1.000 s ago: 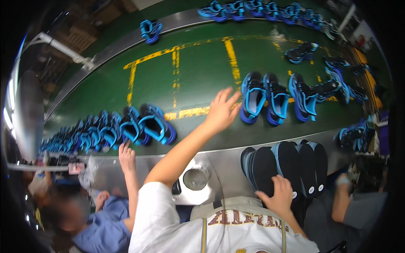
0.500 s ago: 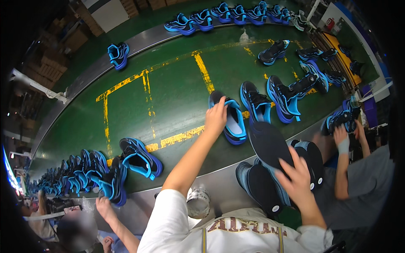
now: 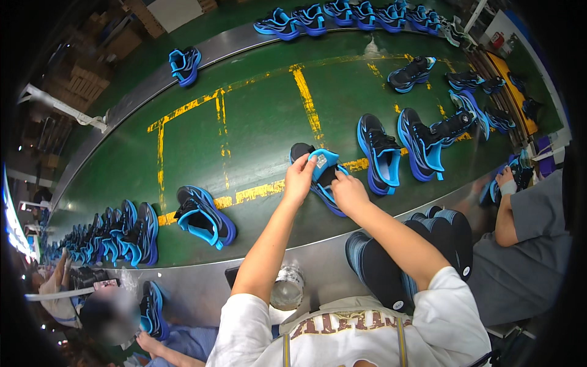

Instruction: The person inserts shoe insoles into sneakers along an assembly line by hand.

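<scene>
A black and blue sneaker (image 3: pixel 320 183) lies on the green belt (image 3: pixel 257 153) in front of me. My left hand (image 3: pixel 298 177) pinches its tongue (image 3: pixel 323 160), folded back so the bright blue lining and a white label show. My right hand (image 3: pixel 350 194) is at the shoe opening, fingers curled together and partly inside. Something dark shows in the opening by those fingertips; whether it is an insole I cannot tell. Close to my right forearm are stacked black insoles (image 3: pixel 373 269) with striped blue edges and white round stickers.
Two sneakers (image 3: pixel 379 153) (image 3: pixel 420 144) stand just right; another sneaker (image 3: pixel 205 214) lies left. Several shoes line the left near edge and far metal rim. A clear jar (image 3: pixel 287 287) stands by my left elbow. Co-workers' arms (image 3: pixel 505 211) (image 3: pixel 160 347) are on both sides.
My right hand has gone from holding a black insole above the stack to the shoe opening. My left hand now holds the tongue folded back. The left co-worker has drawn a sneaker off the belt.
</scene>
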`<state>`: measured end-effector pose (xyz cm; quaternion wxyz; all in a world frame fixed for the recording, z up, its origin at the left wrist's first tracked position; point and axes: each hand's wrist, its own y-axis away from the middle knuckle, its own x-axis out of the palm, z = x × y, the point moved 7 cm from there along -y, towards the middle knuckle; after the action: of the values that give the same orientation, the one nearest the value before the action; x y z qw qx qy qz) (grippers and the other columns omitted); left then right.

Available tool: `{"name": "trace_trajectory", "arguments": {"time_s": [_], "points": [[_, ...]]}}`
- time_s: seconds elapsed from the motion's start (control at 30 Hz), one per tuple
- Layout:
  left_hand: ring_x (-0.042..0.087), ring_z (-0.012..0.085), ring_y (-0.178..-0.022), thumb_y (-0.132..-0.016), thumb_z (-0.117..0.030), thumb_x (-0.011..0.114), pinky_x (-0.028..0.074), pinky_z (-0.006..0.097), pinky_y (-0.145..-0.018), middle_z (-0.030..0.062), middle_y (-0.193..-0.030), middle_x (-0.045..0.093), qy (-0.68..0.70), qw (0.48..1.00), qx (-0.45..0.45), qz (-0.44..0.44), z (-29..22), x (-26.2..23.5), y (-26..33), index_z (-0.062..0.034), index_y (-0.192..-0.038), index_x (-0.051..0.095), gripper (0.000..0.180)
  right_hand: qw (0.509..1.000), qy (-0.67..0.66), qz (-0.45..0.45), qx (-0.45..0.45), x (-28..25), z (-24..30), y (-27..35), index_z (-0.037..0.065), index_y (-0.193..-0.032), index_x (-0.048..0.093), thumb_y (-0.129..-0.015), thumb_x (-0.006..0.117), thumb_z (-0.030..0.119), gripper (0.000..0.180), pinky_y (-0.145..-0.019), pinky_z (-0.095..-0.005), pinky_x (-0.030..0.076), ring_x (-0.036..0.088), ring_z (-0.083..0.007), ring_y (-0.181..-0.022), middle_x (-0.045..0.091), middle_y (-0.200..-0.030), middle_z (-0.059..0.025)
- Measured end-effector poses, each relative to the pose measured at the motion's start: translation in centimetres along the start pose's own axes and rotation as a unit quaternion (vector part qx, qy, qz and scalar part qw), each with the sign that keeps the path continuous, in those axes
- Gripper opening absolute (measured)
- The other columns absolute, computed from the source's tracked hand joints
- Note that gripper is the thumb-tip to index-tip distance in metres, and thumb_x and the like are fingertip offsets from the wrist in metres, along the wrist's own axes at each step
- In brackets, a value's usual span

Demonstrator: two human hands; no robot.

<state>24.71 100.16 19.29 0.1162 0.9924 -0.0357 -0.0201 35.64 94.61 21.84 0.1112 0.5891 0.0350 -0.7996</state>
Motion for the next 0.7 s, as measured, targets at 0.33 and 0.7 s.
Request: {"name": "trace_trajectory", "arguments": {"time_s": [0.33, 0.7], "points": [[0.050, 0.0097, -0.061, -0.076, -0.030, 0.059, 0.042, 0.024, -0.054, 0.0057, -0.068, 0.056, -0.157, 0.987, 0.031, -0.020, -2.4, 0.2, 0.8, -0.0008, -0.110, 0.050, 0.046, 0.987, 0.045, 0.151, 0.038, -2.3, -0.2, 0.3, 0.002, -0.079, 0.060, -0.066, 0.061, 0.024, 0.026, -0.073, -0.0397, 0.044, 0.052, -0.0328, -0.084, 0.052, -0.088, -0.0230], [0.044, 0.0070, -0.058, -0.081, -0.028, 0.053, 0.038, 0.023, -0.053, 0.0031, -0.062, 0.053, -0.164, 0.984, 0.034, 0.056, -1.4, 0.7, -0.3, 0.0005, -0.092, 0.056, 0.030, 0.984, 0.035, 0.086, -0.149, 3.4, 0.0, -2.0, 0.004, -0.072, 0.058, -0.071, 0.047, 0.011, 0.013, -0.071, -0.0365, 0.043, 0.049, -0.0271, -0.082, 0.049, -0.080, -0.0135]]}}
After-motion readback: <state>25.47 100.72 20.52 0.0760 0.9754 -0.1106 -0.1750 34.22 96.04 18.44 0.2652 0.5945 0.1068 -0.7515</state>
